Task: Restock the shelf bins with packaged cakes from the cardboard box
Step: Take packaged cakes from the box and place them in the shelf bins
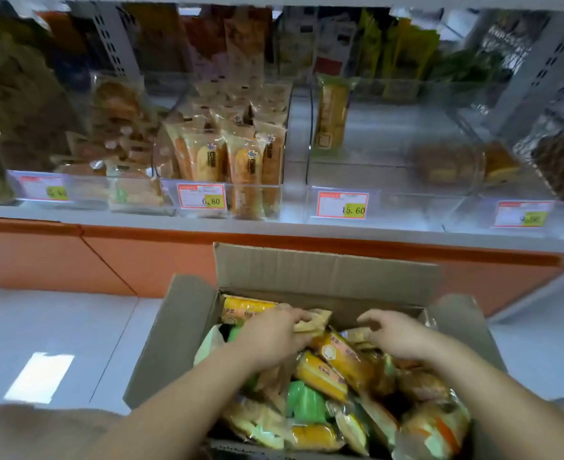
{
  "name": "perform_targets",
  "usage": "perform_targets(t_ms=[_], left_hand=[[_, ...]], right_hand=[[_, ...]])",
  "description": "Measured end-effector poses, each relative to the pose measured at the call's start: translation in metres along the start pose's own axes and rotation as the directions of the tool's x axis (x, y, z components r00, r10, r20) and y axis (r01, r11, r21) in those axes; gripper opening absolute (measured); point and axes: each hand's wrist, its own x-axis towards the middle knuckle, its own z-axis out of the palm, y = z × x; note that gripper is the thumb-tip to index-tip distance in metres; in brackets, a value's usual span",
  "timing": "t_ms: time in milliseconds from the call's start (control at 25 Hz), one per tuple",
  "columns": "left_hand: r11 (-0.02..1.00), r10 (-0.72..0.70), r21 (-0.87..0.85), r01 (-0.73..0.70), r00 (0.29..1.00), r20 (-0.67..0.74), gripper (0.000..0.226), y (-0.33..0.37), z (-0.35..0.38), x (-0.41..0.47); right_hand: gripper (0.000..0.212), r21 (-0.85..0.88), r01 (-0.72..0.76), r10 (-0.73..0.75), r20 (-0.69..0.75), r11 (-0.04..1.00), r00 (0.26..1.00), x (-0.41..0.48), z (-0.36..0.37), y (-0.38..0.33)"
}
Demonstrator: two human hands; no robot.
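- The big brown cardboard box point(323, 270) sits open below the shelf. It is full of shiny packaged cakes point(343, 358) in yellow, green and orange wraps.
- The left hand point(270, 333) is at the back of the box. Its fingers point(298, 316) curl round a pale tan packet point(315, 322) and hold it.
- The right hand point(396, 335) hovers just beside it, over the right side of the box. Its fingers point(368, 318) are spread wide and a bit bent, and they hold nothing.
- Above and behind the box is the long white shelf point(108, 217) with see-through bins.
- The clear plastic bin with the 15.60 tag point(406, 207), straight above the box, is almost bare. One tall yellow packet point(332, 117) stands at its back left.
- The step, I think, is picking cakes out of the box. No cake is on its way up to the shelf yet.
- Next, the right hand needs to close on a packet too, maybe a yellow one like the one in the bin.
- Then both hands must lift up and over the back flap of the box to reach the bin.
- The wraps look thin and slippery, so a soft, firm hold is best, not a hard squeeze that squashes the cake.
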Motion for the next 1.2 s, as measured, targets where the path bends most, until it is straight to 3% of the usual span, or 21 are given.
perform_targets(t_ms=[160,360,440,480,560,640,680,720,800,840,920,1040,1120,1200], left_hand=[[0.98,-0.197,0.002,0.198,0.973,0.12,0.061,-0.024,0.048,0.006],[0.966,-0.259,0.036,0.256,0.956,0.137,0.073,-0.041,0.06,-0.001],[0.965,-0.26,0.051,0.257,0.962,0.084,0.068,-0.037,0.063,-0.005],[0.967,-0.242,0.079,0.24,0.97,0.013,0.061,-0.032,0.062,-0.007],[0.979,-0.187,0.065,0.193,0.978,-0.095,0.043,-0.019,0.06,-0.009],[0.966,-0.191,-0.191,0.176,0.979,-0.067,0.032,-0.006,0.06,-0.011],[0.891,-0.234,-0.393,0.228,0.972,0.033,0.033,0.0,0.062,-0.011],[0.744,-0.26,-0.588,0.319,0.948,0.185,0.035,0.005,0.065,-0.012],[0.359,-0.24,-0.802,0.478,0.877,0.415,0.038,0.009,0.07,-0.013],[0.228,-0.24,-0.835,0.5,0.86,0.45,0.037,0.006,0.071,-0.012],[0.097,-0.282,-0.872,0.479,0.854,0.437,0.036,-0.002,0.07,-0.012],[-0.008,-0.328,-0.901,0.433,0.851,0.411,0.031,-0.012,0.063,-0.011],[-0.022,-0.37,-0.918,0.397,0.85,0.376,0.03,-0.016,0.058,-0.011],[-0.011,-0.425,-0.931,0.365,0.841,0.335,0.033,-0.022,0.056,-0.011]], right_hand=[[0.05,0.001,-0.079,0.079,0.086,0.997,0.993,0.018,0.056,0.02],[0.085,0.067,-0.15,0.144,0.085,0.986,0.986,0.043,0.094,0.016],[0.078,0.127,-0.188,0.179,0.075,0.974,0.981,0.042,0.091,0.014],[0.064,0.233,-0.22,0.206,0.085,0.947,0.975,0.042,0.086,0.017],[0.037,0.566,-0.308,0.225,0.213,0.765,0.951,0.037,0.072,0.024],[0.043,0.718,-0.356,0.128,0.352,0.598,0.927,0.021,0.063,0.026],[0.045,0.752,-0.347,0.07,0.374,0.561,0.925,0.012,0.064,0.023],[0.045,0.795,-0.304,0.01,0.352,0.524,0.936,0.002,0.067,0.017],[0.04,0.865,-0.232,-0.066,0.29,0.445,0.955,-0.008,0.074,0.002],[0.034,0.868,-0.221,-0.099,0.293,0.445,0.951,-0.008,0.076,-0.002],[0.018,0.828,-0.204,-0.117,0.307,0.523,0.944,0.003,0.073,-0.006],[0.016,0.437,-0.109,0.034,0.177,0.893,0.984,0.04,0.064,-0.004],[0.047,0.167,-0.074,0.034,0.23,0.983,0.973,0.06,0.074,-0.007],[0.08,0.079,-0.065,0.032,0.361,0.995,0.932,0.07,0.1,-0.01]])
